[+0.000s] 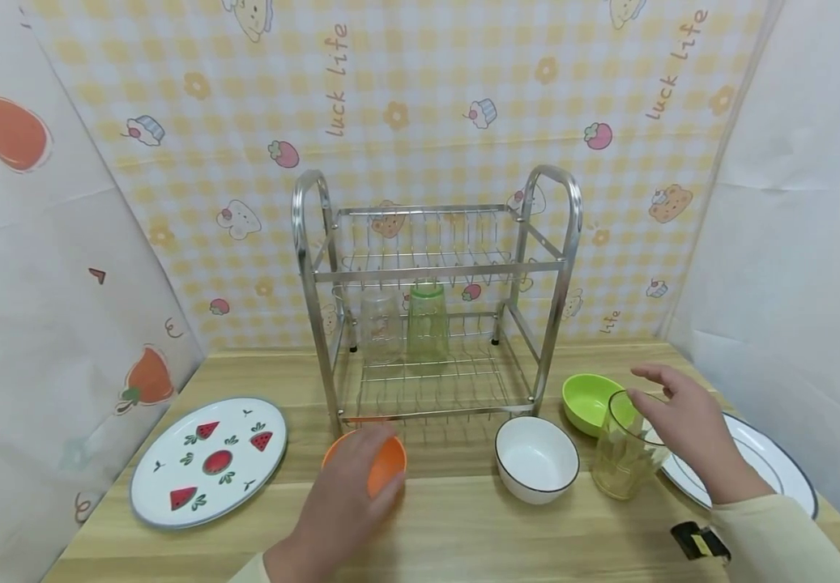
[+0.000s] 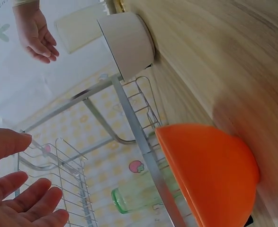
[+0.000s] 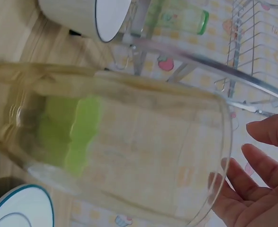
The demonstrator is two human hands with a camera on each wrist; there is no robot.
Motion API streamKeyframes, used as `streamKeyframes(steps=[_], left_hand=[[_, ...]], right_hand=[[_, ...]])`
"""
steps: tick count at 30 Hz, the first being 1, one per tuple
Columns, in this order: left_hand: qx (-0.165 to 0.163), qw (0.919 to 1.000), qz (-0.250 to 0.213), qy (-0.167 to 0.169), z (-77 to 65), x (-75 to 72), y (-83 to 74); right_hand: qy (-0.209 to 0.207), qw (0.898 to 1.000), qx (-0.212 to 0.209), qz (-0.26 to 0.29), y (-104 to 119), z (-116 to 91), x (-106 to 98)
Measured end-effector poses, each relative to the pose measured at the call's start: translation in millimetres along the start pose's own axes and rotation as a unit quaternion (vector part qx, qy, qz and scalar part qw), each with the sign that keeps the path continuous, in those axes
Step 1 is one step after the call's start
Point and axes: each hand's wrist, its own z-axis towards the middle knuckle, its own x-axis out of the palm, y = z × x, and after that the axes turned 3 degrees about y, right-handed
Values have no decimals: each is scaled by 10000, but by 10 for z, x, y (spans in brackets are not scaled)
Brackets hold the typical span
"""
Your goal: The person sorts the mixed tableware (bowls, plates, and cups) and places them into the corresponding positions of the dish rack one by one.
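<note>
My left hand hovers over an orange bowl at the front of the wooden table. The left wrist view shows its fingers spread and relaxed, apart from the orange bowl. Over at the right, my right hand is at the rim of a tall yellowish see-through glass, which stands upright. In the right wrist view the fingers lie loosely beside the glass rim, not wrapped round it; whether they touch it I cannot tell. A white bowl with a dark rim stands between the hands.
Behind stands a two-tier metal dish rack. On its lower tier are a clear glass and a green glass. A green bowl sits behind the yellowish glass. A watermelon-patterned plate lies left, a white plate right.
</note>
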Motion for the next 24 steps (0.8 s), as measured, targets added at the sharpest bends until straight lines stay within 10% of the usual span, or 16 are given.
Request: streamKeyframes(steps=[9,24], left_hand=[[525,9984,122,-196,-17,48,-36],[491,9988,75,-55,-48,79,-44]], right_hand=[[-38,9994,-153,-304,-235,15,-27],[446,9980,147,-435,-516,105,-66]])
